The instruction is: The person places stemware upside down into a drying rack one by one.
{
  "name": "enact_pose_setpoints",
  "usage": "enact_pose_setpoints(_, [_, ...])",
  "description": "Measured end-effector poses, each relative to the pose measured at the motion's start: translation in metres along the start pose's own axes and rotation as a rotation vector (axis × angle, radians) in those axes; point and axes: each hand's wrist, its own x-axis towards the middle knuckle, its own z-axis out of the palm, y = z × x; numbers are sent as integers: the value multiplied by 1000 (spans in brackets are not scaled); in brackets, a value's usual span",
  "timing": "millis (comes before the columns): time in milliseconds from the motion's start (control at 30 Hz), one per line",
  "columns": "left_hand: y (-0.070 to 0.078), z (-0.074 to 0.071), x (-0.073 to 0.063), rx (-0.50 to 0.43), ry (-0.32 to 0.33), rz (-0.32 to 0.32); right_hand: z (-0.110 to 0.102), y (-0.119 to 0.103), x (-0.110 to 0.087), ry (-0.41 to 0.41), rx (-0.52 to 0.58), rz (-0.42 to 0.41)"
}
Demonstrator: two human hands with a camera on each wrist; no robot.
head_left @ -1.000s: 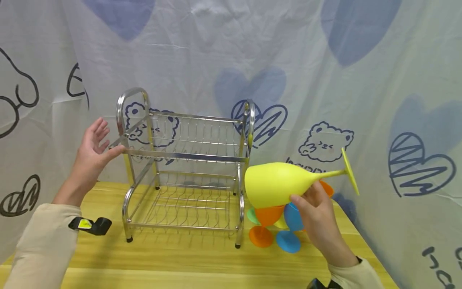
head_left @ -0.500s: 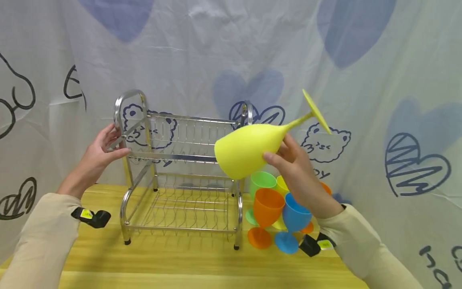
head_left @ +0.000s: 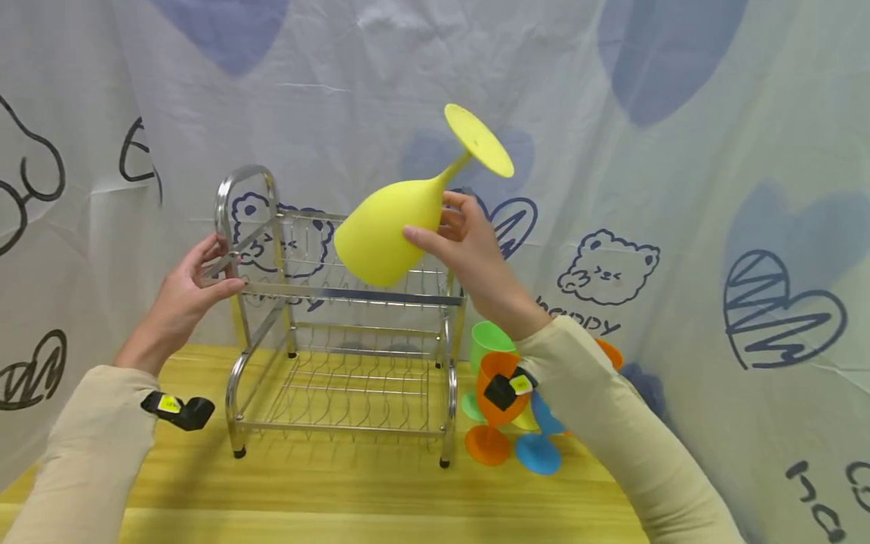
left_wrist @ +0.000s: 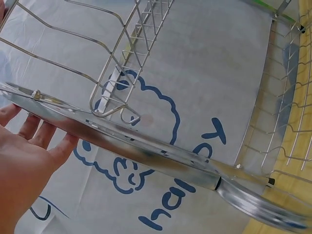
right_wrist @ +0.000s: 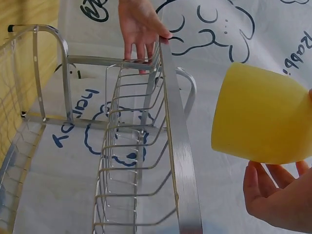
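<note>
My right hand (head_left: pixel 485 268) holds a yellow plastic goblet (head_left: pixel 390 230) by its bowl, thumb in front and fingers behind. The goblet tilts mouth-down to the left, its foot up, overlapping the upper tier of the metal dish rack (head_left: pixel 360 294) in the head view. In the right wrist view, the goblet's bowl (right_wrist: pixel 258 114) is beside the rack's front bar (right_wrist: pixel 181 146). My left hand (head_left: pixel 183 295) grips the rack's upper left corner, thumb at the front bar. Its fingers (left_wrist: pixel 45 134) meet the side rail (left_wrist: pixel 126 146) in the left wrist view.
Right of the rack, on the wooden table (head_left: pixel 326 502), stand an orange goblet (head_left: pixel 488 446), a blue goblet (head_left: pixel 539 453) and a green goblet (head_left: pixel 486 340), partly hidden by my right sleeve (head_left: pixel 612 408). A patterned cloth (head_left: pixel 544 75) hangs behind.
My right hand has carried the yellow goblet up and left from over the other goblets to the upper tier, tipping its mouth further down. The left hand has closed in on the rack's corner.
</note>
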Motion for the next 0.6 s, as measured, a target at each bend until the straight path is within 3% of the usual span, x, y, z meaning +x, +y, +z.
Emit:
enact_pose_setpoints(467, [3, 4, -4, 120, 52, -25, 51, 9, 47, -13, -74, -13])
enact_pose_setpoints(600, [3, 8, -4, 135, 57, -30, 65, 9, 55, -18, -82, 24])
